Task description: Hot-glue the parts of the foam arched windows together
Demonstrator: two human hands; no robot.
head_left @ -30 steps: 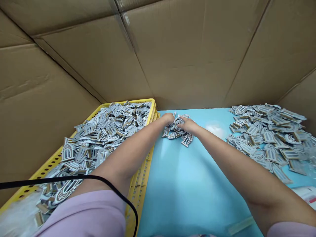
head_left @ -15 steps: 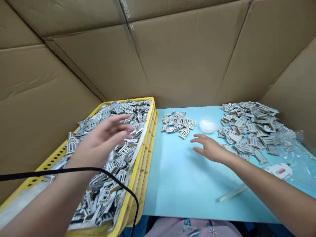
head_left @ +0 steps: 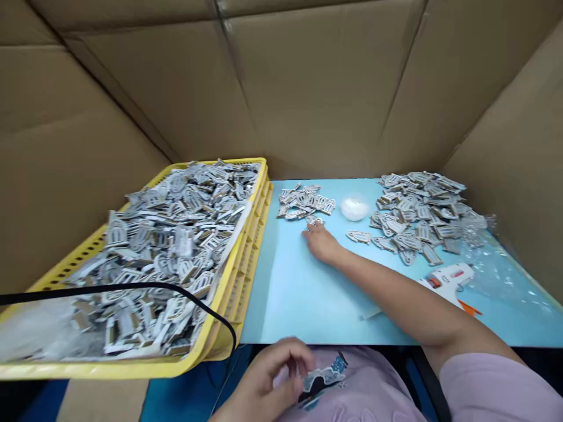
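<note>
My right hand (head_left: 322, 243) is at the near edge of the small pile (head_left: 303, 202) on the blue table. Its fingers are closed on a small arched window-shaped piece (head_left: 315, 220), white with brownish edges, partly covered by the fingertips. Low in the view, in front of the lilac shirt, my left hand (head_left: 277, 375) has its fingers curled toward the thumb. What lies between them, if anything, is hidden. Farther right, a single piece (head_left: 359, 236) lies apart from the large heap of similar pieces (head_left: 422, 214).
A yellow crate (head_left: 240, 264), heaped with such pieces, stands at the left, a black cable (head_left: 176, 287) crossing it. A round white object (head_left: 354, 208), a white glue gun (head_left: 448, 278) and clear plastic wrap (head_left: 519, 269) are on the table. Cardboard walls (head_left: 316, 88) enclose the space.
My left hand has moved from above the crate down to my body. My right hand has reached left to the small pile and closed on a piece. The view has shifted.
</note>
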